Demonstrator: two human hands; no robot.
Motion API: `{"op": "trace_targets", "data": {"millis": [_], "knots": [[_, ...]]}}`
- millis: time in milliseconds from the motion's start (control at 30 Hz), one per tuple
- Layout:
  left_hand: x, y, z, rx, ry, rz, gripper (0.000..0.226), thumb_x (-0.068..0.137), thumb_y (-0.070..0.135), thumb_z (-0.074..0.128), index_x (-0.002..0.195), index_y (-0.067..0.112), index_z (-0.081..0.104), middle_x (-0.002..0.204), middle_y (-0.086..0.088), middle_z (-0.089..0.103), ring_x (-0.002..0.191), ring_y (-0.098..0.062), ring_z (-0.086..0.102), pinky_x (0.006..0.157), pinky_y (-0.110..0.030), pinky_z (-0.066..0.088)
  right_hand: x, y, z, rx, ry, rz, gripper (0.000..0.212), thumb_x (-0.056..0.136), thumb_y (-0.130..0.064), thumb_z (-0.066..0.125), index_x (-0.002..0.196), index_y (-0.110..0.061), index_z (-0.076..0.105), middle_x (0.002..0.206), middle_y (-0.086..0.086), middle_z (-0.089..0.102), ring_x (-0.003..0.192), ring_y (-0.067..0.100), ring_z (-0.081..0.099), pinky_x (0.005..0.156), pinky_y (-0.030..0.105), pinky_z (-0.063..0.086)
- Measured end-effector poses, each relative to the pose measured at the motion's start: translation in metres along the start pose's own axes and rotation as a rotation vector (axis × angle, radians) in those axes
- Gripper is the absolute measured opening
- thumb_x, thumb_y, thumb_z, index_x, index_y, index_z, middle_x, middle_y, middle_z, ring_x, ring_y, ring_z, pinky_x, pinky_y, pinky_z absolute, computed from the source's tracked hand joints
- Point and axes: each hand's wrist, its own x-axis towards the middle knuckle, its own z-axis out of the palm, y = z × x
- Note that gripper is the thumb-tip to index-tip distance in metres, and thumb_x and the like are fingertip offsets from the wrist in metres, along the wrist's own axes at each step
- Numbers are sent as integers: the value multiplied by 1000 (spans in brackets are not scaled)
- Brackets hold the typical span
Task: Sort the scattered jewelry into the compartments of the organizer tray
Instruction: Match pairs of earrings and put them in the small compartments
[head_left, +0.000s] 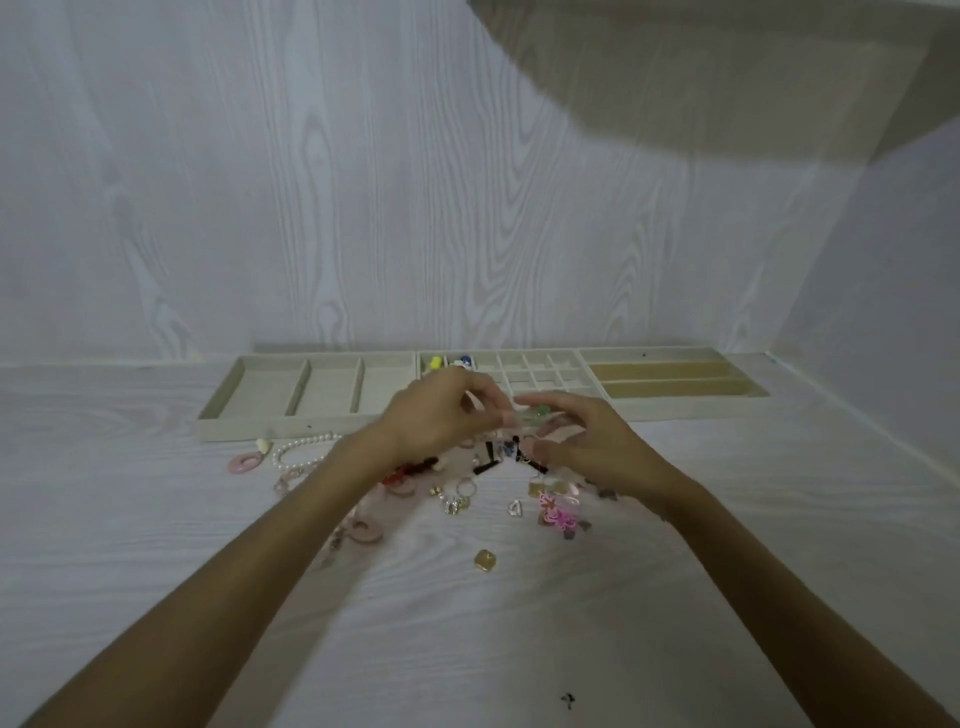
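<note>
Pink oval hoop earring (244, 462): lay flat on the pale wood-grain table (130, 545), at the far left of the scatter, just in front of the tray's near wall.
White pearl bead bracelet (301, 451): lay coiled just right of the pink hoop, its right part hidden under the left forearm.
Beige fabric-lined organizer tray (249, 431): sat along the back of the table against the wall; three wide compartments at the left, a grid of small cells in the middle, long narrow slots at the right.
Yellow and blue beads (448, 362): sat in the far-left cells of the grid, touching the dividers.
Left hand (441, 410): was raised over the tray's near edge, fingers curled and pinching one end of a small pale green translucent piece (527, 415).
Small pale green piece: was held in the air between the two hands, above the tray's front wall; blur made its exact form unclear, possibly a ring or bead strand.
Right hand (587, 441): met the left, thumb and forefinger closed on the other end of the green piece.
Scattered jewelry heap (467, 493): rings, black clips and small charms lay under and between the wrists.
Pink flower charm (556, 512): lay beside the right forearm.
Gold square pendant (484, 560): lay alone, nearest the camera, between the forearms.
</note>
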Motion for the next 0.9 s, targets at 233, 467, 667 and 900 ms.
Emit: {"op": "trace_targets", "data": {"millis": [233,467,667,900], "knots": [[12,-31,-43,-43,143,-53,6,81,38,70,85,33,71,87,13,70,84,-11,67,86,-41,53,59,-29,9,99,14,-27,23,83,-24,70,105,-17,72,87,4,74,76,4,68,68,13,50],[45,-68,-55,-76,197,-95,4,81,36,71,78,38,69,88,10,71,87,-12,66,87,-42,53,119,-21,15,226,32,32,24,84,-12,68,109,-10,68,85,5,74,68,3,68,65,13,53],[65,-84,-46,45,208,-182,5,80,43,70,79,39,67,83,18,67,79,-3,63,79,-33,53,141,2,20,376,142,181,20,80,-9,72,96,3,67,82,15,73,65,13,70,66,20,58],[71,-79,-32,265,166,-251,12,80,44,70,85,32,72,85,13,67,80,-8,61,62,-23,38,151,24,27,144,137,173,4,82,-10,71,85,-9,73,70,8,69,56,9,60,53,16,47]]}}
